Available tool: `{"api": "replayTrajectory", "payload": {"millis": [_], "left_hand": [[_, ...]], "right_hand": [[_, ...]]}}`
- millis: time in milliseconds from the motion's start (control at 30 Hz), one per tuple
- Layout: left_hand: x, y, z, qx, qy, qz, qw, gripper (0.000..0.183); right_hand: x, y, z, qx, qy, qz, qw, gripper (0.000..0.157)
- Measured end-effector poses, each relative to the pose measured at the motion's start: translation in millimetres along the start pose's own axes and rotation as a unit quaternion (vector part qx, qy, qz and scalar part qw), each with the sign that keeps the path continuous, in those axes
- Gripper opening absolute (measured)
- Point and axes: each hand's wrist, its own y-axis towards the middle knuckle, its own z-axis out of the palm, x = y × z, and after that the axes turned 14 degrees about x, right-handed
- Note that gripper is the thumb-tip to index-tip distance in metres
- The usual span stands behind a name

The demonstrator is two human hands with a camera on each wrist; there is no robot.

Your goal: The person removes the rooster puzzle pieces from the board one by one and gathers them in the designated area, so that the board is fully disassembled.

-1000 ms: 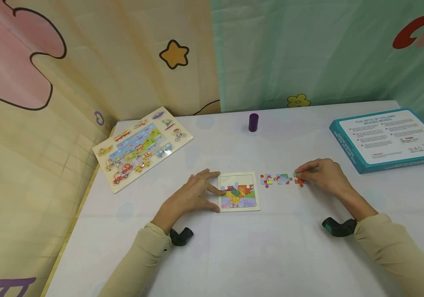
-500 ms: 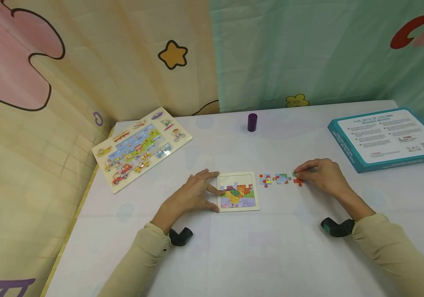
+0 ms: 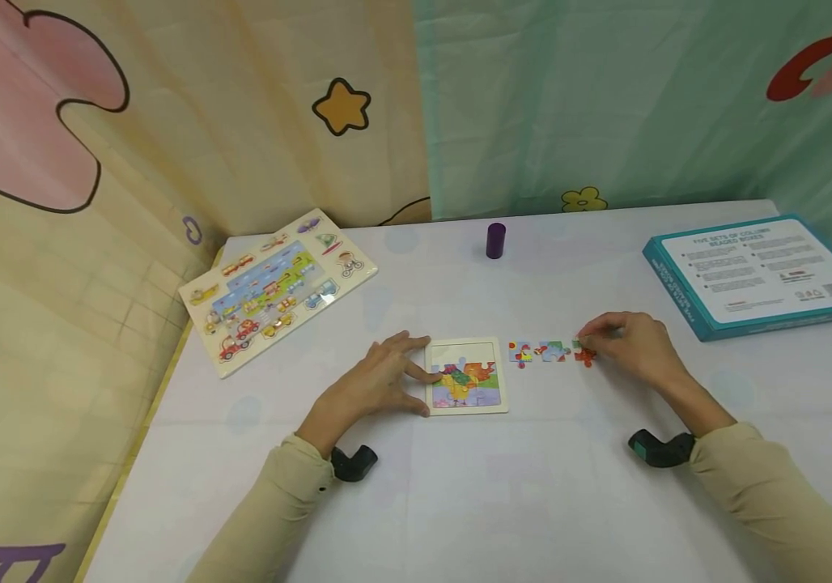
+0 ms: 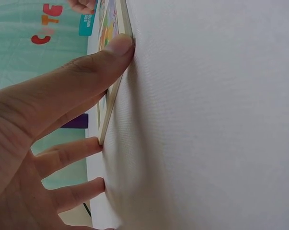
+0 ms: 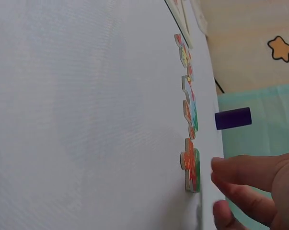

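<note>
Barely any chg last sec, so no pc added. Yr L hand, spread, touches the board; yr R hand, loosely bent, holds nothing by the end pc.

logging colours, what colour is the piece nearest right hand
The piece is orange-red and green, clearest in right wrist view.

Bare hands, with long beige sleeves: the left sleeve and right sleeve wrinkle softly and end in cuffs behind the left hand and right hand. Just behind each hand, inward, a black, elbow-shaped wrist device; the right one bears a green patch.
</note>
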Motion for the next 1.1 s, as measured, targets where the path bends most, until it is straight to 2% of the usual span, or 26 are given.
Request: {"api": "replayTrajectory", "payload": {"millis": [100, 200, 400, 500, 600, 800, 1000, 1100], "left_hand": [[0.6, 0.0, 0.1, 0.0, 0.002, 0.002, 1.0, 0.051], [1.2, -0.2, -0.6, -0.002, 0.003, 0.003, 1.0, 0.051], [0.9, -0.6, -1.5, -0.003, -0.004, 0.0, 1.0, 0.051], [0.3, -0.6, -1.1, 0.0, -0.005, -0.001, 1.0, 0.051], [0.2, -0.2, -0.1, 0.0, -0.002, 0.0, 1.0, 0.05], [-0.7, 0.2, 2.6, -0.002, 0.005, 0.001, 1.0, 0.049], [-3.0, -1.7, -1.5, 0.01, 0.013, 0.002, 0.9999, 0.05], [-3.1, -1.7, -4.1, 0.006, 0.004, 0.002, 1.0, 0.059]], "right_hand": [[5.8, -0.9, 2.8, -0.032, -0.012, -0.012, 0.999, 0.03], [17.5, 0.8, 10.3, -0.031, -0.006, -0.029, 0.999, 0.03], [53.4, 6.6, 41.9, 0.019, -0.01, -0.094, 0.995, 0.016], [72.7, 7.9, 62.0, 0.057, -0.015, -0.13, 0.99, 0.019], [89.4, 8.7, 80.3, 0.091, -0.018, -0.149, 0.984, 0.026], [107.2, 11.7, 104.1, 0.123, -0.037, -0.139, 0.982, 0.034], [110.9, 13.2, 109.2, 0.118, -0.055, -0.124, 0.984, 0.031], [112.7, 14.1, 108.7, 0.117, -0.048, -0.12, 0.985, 0.029]]}}
